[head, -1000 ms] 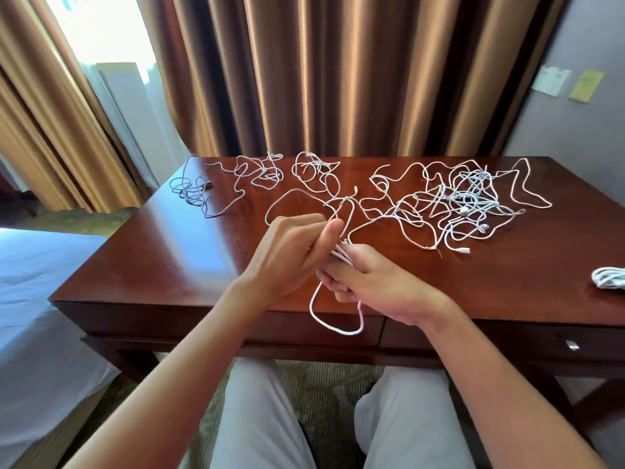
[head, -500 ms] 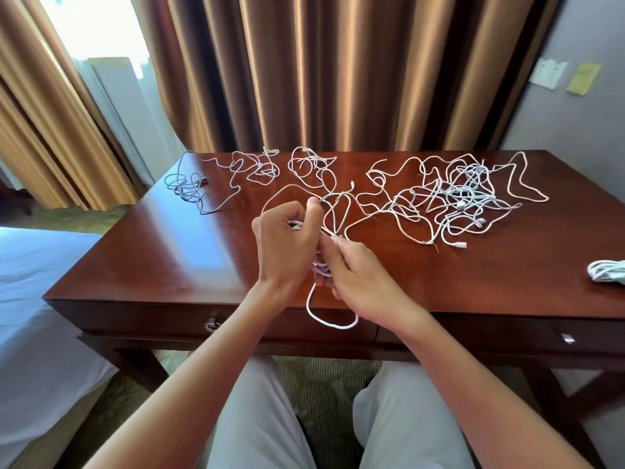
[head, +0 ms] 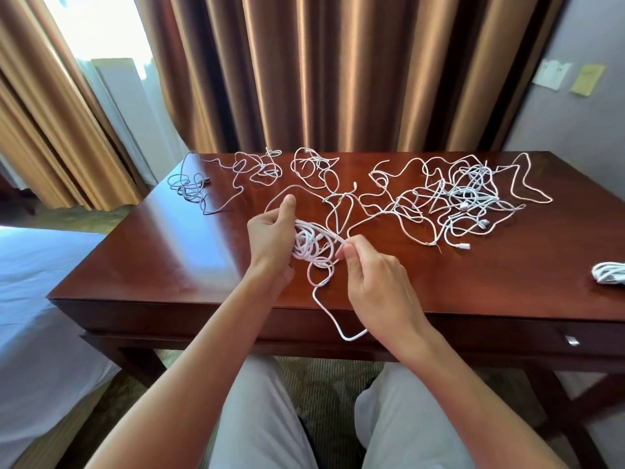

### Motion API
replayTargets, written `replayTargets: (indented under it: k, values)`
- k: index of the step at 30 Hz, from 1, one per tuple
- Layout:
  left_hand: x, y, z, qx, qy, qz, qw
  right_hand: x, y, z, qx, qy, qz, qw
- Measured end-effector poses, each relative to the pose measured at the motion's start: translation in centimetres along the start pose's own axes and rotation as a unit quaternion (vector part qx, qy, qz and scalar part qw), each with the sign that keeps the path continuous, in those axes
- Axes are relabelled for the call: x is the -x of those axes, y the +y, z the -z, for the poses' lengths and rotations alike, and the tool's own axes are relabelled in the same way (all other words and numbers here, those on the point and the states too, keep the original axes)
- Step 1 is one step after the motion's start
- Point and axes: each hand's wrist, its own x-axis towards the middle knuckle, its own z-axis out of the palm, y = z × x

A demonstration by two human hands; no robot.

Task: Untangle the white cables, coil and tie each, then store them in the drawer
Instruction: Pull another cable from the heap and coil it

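**Light, limp cable held as a half-made coil above the counter edge**

A loose coil (head: 309, 247) of white cable is held by the left hand (head: 270, 242), its fingers curled round the loops and the thumb raised at the far side. The strand leaving the coil is pinched between thumb and fingertips of the right hand (head: 375, 282), just beside the coil. Both grips are therefore closed on the same cable. A free tail (head: 333, 319) hangs from the coil past the near edge of the counter (head: 152, 252).

The cable is judged to be light, thin and soft, with a little springiness: loops are likely to spread or slip apart if the left grip is relaxed. The smooth jacket is probably slippery, so a firm pinch close to the coil is advised rather than a hold far along the strand. The plugs should be spared from sharp bending.

The remaining tangle (head: 466, 201) lies spread over the far right of the counter, a smaller white knot (head: 314, 169) near the middle, and a greyish cable (head: 192, 187) at the far left. A finished bundle (head: 608, 272) is seen at the right edge. The drawer (head: 571, 340) is shut.
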Motion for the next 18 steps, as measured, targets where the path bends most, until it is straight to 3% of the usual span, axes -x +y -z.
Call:
replayTargets:
  k: [3,6,13,15,18]
  values:
    - [0.2,0.5,0.0,0.070,-0.041,0.158,0.984,0.2,0.2,-0.4,-0.020,0.012,0.033,0.999]
    - [0.2,0.7,-0.2,0.155,-0.094,0.246,0.952,0.7,-0.2,-1.0,-0.033,0.007,0.039,0.999]
    - [0.5,-0.3,-0.7,0.194,-0.097,0.248,0.944,2.2,-2.3,-2.1,0.053,-0.069,0.026,0.996]
    - [0.2,-0.2,-0.7,0.237,-0.103,0.255,0.932,2.2,-2.8,-1.8,0.101,-0.063,0.058,0.991]
    - [-0.1,0.5,-0.1,0.297,-0.146,0.301,0.894,1.1,-1.9,-0.9,0.100,-0.014,0.031,0.994]
